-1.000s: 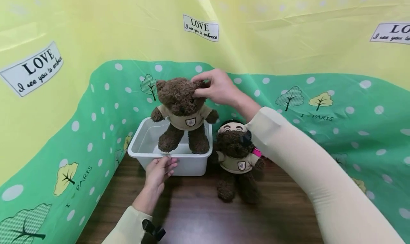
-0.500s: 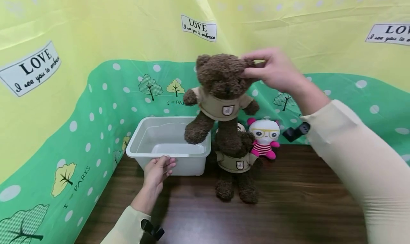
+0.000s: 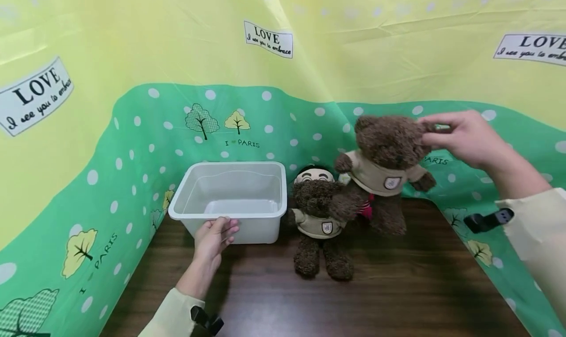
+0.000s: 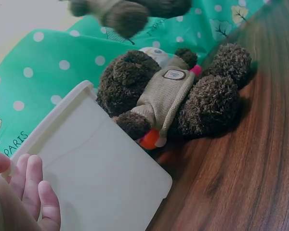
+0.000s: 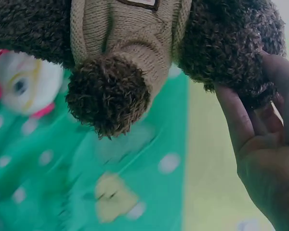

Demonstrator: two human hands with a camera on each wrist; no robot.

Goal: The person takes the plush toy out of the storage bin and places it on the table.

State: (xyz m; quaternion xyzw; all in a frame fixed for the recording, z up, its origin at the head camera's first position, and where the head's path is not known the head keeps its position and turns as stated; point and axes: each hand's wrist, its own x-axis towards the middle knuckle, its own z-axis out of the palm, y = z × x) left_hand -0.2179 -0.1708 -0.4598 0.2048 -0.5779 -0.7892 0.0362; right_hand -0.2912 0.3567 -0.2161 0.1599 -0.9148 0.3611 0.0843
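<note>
A brown teddy bear (image 3: 391, 145) in a beige sweater hangs tilted at the right of the head view, its ear pinched by my right hand (image 3: 468, 138). The right wrist view shows the fingers (image 5: 236, 115) at the side of its fuzzy head. My left hand (image 3: 212, 241) pinches the front rim of a grey-white plastic bin (image 3: 265, 226), thumb over the edge. A second, matching teddy bear (image 3: 320, 224) sits on the table just right of the bin. The held bear overlaps its arm in the head view.
Behind the seated bear, a doll with drawn eyebrows (image 3: 314, 174) shows only its top. A panda toy with yellow glasses (image 5: 29, 82) appears in the right wrist view, mostly hidden by the held bear in the head view. Printed cloth (image 3: 247, 111) walls the dark wooden table (image 3: 274, 297).
My right hand has carried the teddy bear from over the bin rightward, lifting it past the seated bear, then lowering it in front of the panda toy. The left hand stays on the rim.
</note>
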